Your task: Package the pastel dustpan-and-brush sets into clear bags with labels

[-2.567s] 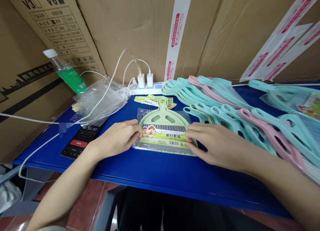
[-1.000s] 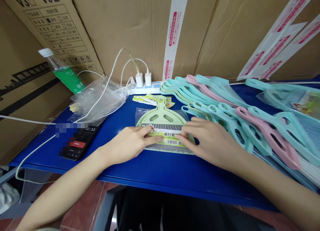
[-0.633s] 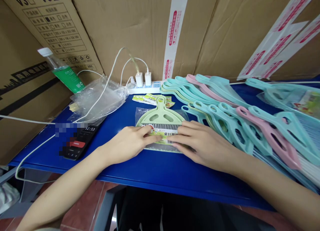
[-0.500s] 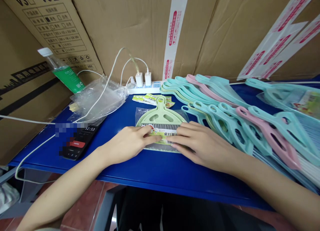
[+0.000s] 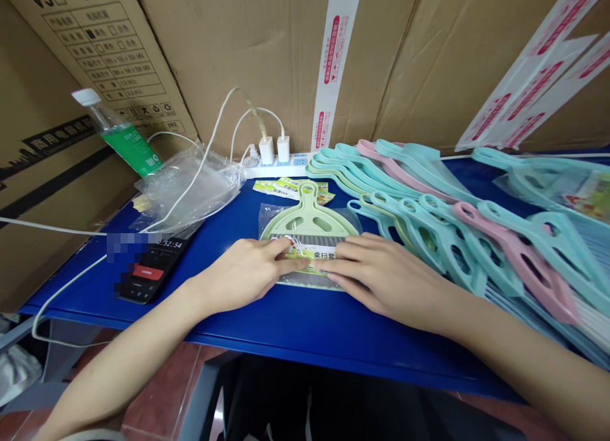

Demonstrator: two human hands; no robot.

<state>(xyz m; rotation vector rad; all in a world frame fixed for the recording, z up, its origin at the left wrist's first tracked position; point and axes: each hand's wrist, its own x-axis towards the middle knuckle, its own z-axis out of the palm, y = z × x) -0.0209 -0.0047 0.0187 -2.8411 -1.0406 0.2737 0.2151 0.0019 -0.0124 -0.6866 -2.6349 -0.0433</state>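
A pale green dustpan (image 5: 309, 213) with a grey-bristled brush lies flat in a clear plastic bag, its handle pointing away from me. Over its lower part is a green and white label card (image 5: 324, 254). My left hand (image 5: 248, 269) is closed on the left side of the package, with the thumb laid across the card. From the right, my right hand (image 5: 381, 272) grips the package, fingers bent and pressed together over the card. The two thumbs nearly meet at the card's middle. Some fingertips are hidden.
Turquoise, pink and green dustpans and brushes (image 5: 515, 244) are piled at the right. More label cards (image 5: 274, 188) lie behind the package, near a power strip (image 5: 286, 171). Clear bags (image 5: 185, 187), a green-labelled bottle (image 5: 131, 147), a phone (image 5: 152, 272) and cables are at the left.
The view has shifted very slightly. Both hands and the package hold nearly the same positions, and the phone's timer has advanced by one second.
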